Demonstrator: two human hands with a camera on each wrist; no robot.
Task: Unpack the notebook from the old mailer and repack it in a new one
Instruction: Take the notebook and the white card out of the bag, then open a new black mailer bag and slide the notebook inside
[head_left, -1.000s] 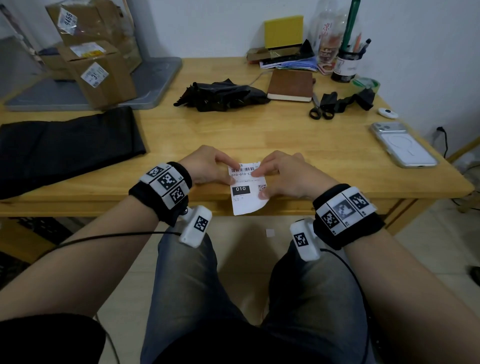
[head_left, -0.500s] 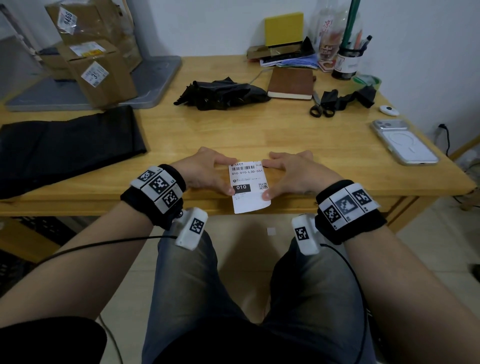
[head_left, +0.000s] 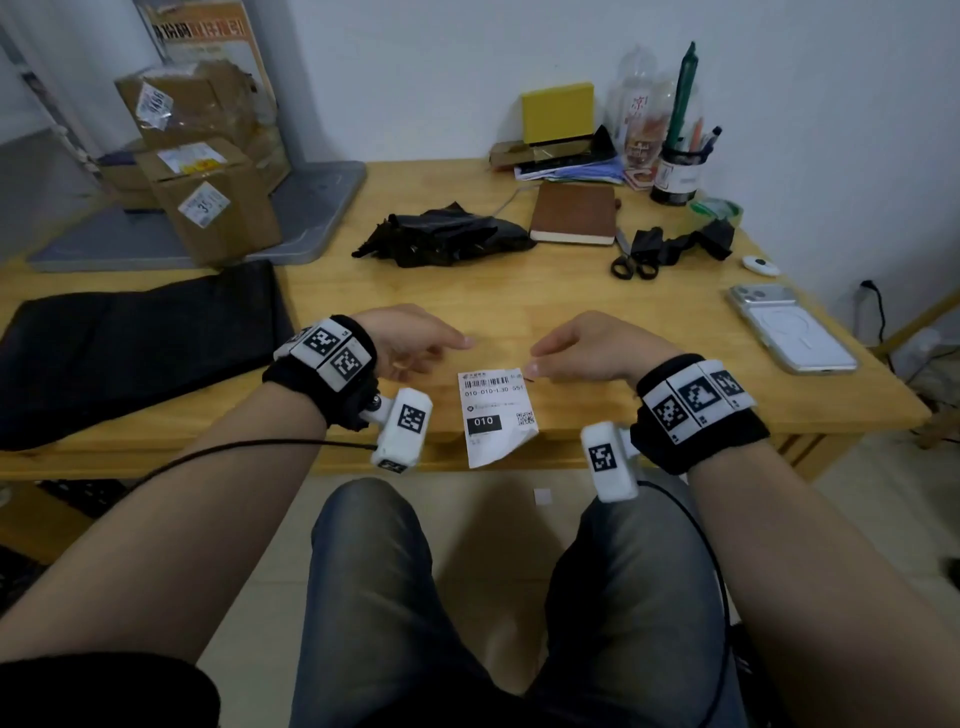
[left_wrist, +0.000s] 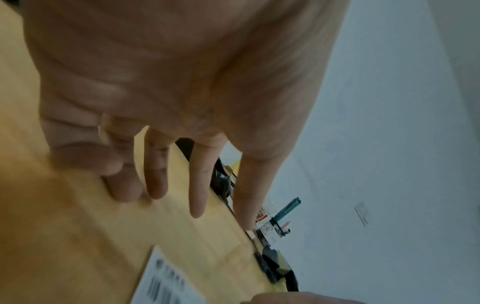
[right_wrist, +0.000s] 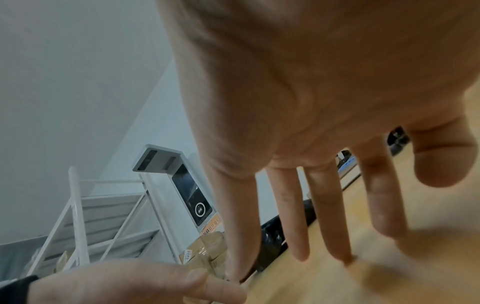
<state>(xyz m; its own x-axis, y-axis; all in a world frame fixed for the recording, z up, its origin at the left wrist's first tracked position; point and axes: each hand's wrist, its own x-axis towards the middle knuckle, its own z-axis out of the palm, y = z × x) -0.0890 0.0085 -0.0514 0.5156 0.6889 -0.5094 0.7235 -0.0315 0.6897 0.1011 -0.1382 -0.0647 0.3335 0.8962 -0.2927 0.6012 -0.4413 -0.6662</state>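
A white shipping label (head_left: 496, 410) lies at the table's front edge, its lower end hanging over. My left hand (head_left: 423, 340) hovers just left of it and my right hand (head_left: 579, 345) just right, the thumb near the label's top corner. Both hold nothing. In the left wrist view the fingers (left_wrist: 198, 185) are straight above the wood, with the label (left_wrist: 166, 281) below them. The right wrist view shows spread fingers (right_wrist: 324, 205). The brown notebook (head_left: 574, 213) lies at the back, beside a crumpled black mailer (head_left: 447, 236). A flat black mailer (head_left: 140, 343) lies at the left.
Scissors (head_left: 631, 265) and black scraps lie right of the notebook. A phone (head_left: 789, 327) sits near the right edge and a pen cup (head_left: 678, 176) by the wall. Cardboard boxes (head_left: 213, 208) stand on a grey tray at the back left.
Both hands have let go of the label and drawn apart, fingers now straight. The label stays at the table's edge.
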